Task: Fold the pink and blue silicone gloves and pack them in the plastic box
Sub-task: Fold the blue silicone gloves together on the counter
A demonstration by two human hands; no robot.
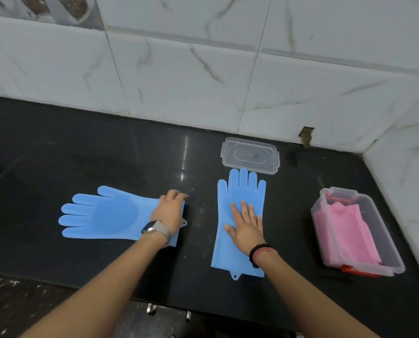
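Two blue silicone gloves lie flat on the black counter. The left blue glove [101, 213] points its fingers to the left; my left hand [170, 211] rests on its cuff with fingers curled over the far edge. The right blue glove [240, 191] points away from me, and my right hand [246, 225] presses flat on its palm area with straight fingers. At the right stands the clear plastic box [384, 250] with the folded pink gloves [347, 230] inside.
The box's clear lid [251, 154] lies on the counter just beyond the right glove's fingertips. A marble-tiled wall [203, 69] runs behind and along the right side. The counter's front edge [130, 296] is near me, with metal hooks below.
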